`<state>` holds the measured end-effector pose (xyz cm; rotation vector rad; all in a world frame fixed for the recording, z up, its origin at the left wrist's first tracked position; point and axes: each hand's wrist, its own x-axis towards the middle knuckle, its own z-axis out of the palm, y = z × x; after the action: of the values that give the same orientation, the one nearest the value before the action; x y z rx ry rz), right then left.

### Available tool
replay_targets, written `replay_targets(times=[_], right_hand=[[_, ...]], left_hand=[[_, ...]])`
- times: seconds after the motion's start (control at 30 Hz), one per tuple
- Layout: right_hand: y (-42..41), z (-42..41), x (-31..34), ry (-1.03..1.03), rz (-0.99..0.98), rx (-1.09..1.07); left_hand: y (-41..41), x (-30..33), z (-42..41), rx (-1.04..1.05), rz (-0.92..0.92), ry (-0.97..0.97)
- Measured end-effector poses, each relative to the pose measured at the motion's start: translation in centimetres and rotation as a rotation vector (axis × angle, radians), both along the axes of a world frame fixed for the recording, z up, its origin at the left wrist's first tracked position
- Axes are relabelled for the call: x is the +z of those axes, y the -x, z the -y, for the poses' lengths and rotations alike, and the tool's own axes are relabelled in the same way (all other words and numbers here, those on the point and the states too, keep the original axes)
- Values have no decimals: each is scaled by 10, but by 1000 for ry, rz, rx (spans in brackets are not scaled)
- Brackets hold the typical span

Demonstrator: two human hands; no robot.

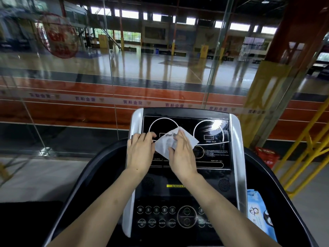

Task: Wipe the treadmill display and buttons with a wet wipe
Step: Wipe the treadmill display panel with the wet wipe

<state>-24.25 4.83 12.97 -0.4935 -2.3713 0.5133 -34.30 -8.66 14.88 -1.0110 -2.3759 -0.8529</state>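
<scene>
The right hand (pixel 181 154) lies over the wet wipe (pixel 170 143) with its fingers curled onto it, pressing it against the treadmill display (pixel 210 139). The left hand (pixel 140 150) pinches the wipe's left edge, though the exact grip is hard to make out. The wipe sits mid-panel, between the two white dial rings. Below the forearms are the round buttons (pixel 156 210). A blue pack of wipes (pixel 258 211) rests to the right of the console
</scene>
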Motion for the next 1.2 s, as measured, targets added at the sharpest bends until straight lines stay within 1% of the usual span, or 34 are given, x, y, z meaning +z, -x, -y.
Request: replay_targets(times=[0.13,0.2,0.33,0.47,0.53,0.67,0.77,0.87,0.93,1.0,1.1,1.17,1.2], right_hand=[[3,-9,2,-228,95,-16],[2,-11,5,-294,122,-41],[7,-11,7,-347,95,-90],[18,-14,5,-347,36,-130],[19,-15,1,-344,66,-137],[19,-13,-5,-369,206,-168],[45,3,6,-400,248,-115],[75,20,14,-503,278,-25],[72,8,19,-552,297,27],[51,-23,20,-537,298,-6],[10,-64,15,-399,291,-185],[8,-63,10,-317,253,-290],[18,-53,11,-297,234,-308]], left_hand=[[6,-4,11,15,-84,-14],[11,-8,19,2,-110,-19],[17,-13,29,-13,-102,2],[23,-15,35,-44,-85,7],[25,-15,37,-54,-72,-3],[30,-14,39,-64,-81,-4],[36,-15,39,-29,-67,-1],[42,-18,35,-25,-62,23],[43,-21,30,-52,-84,49],[41,-23,25,-86,-91,48],[38,-24,23,-82,-37,21],[38,-24,23,-62,-44,22],[39,-24,23,-61,-48,26]])
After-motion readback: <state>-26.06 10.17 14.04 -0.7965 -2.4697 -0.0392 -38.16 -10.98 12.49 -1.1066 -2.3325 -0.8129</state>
